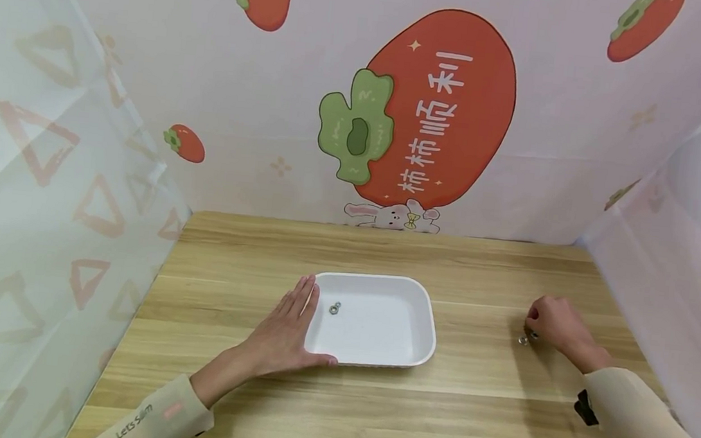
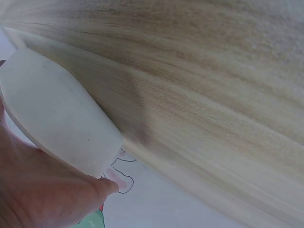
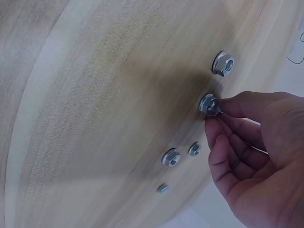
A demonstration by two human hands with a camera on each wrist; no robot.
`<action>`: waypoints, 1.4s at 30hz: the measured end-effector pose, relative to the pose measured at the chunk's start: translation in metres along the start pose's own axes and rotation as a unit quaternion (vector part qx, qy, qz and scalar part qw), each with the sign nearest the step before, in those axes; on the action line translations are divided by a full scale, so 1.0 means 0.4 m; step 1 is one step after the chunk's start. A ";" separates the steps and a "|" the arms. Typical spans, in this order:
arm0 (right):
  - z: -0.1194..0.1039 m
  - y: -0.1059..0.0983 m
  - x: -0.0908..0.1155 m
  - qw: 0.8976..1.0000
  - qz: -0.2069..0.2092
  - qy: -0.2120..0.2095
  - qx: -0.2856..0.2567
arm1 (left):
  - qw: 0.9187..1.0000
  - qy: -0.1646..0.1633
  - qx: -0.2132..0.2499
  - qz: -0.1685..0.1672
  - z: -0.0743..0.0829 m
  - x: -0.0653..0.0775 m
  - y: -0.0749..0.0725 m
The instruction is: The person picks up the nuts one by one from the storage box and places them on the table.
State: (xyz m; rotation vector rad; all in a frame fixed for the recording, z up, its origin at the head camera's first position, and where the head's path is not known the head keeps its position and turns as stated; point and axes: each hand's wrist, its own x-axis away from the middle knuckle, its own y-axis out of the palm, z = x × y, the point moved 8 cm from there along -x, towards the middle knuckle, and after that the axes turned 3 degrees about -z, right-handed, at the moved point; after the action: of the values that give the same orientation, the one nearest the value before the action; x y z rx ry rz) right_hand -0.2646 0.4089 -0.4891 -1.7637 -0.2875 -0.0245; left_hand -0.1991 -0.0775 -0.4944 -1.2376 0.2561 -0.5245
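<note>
A white tray [image 1: 373,322] sits on the wooden table, with a couple of small metal nuts [image 1: 334,309] lying near its left end. My left hand [image 1: 284,328] rests along the tray's left side, fingers straight and thumb spread at the near corner. Off to the right, my right hand [image 1: 558,328] is low over the table, its fingers curled. In the right wrist view its thumb and fingertips pinch at a silver flange nut [image 3: 208,104]. Around it on the wood lie another large flange nut [image 3: 223,63], a medium one [image 3: 171,157] and smaller nuts [image 3: 194,149].
The wooden table [image 1: 370,422] ends at a back wall covering [image 1: 546,194] printed with persimmons. Pale sheets hang on the left [image 1: 44,220] and right [image 1: 684,262] sides. Between the tray and the right hand is a stretch of bare wood.
</note>
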 end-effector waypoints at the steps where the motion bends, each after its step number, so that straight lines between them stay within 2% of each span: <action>1: 0.001 0.001 -0.001 1.000 -0.002 0.001 0.000 | 1.000 0.001 0.000 0.001 0.000 0.000 -0.001; 11: -0.003 0.006 0.001 1.000 -0.015 0.012 -0.012 | 1.000 0.005 0.007 0.001 0.002 -0.003 0.000; 18: -0.033 -0.014 0.010 0.999 0.022 0.009 -0.028 | 1.000 0.004 0.015 -0.001 0.002 -0.003 0.000; 27: -0.156 -0.062 0.002 0.994 0.093 -0.049 -0.018 | 0.999 0.004 0.038 0.000 -0.001 0.000 0.002; 34: -0.245 -0.080 -0.003 0.990 0.114 -0.076 -0.018 | 0.998 0.004 0.060 0.001 -0.002 0.002 0.003; 42: -0.343 -0.112 -0.010 0.984 0.142 -0.105 -0.015 | 0.998 0.004 0.060 0.007 -0.005 0.002 0.005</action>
State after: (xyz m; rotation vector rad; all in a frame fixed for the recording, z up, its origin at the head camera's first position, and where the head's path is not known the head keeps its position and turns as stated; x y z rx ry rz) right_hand -0.2585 0.2837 -0.4171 -1.8251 -0.1854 0.3667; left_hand -0.1988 -0.0791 -0.4967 -1.1178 0.2359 -0.5249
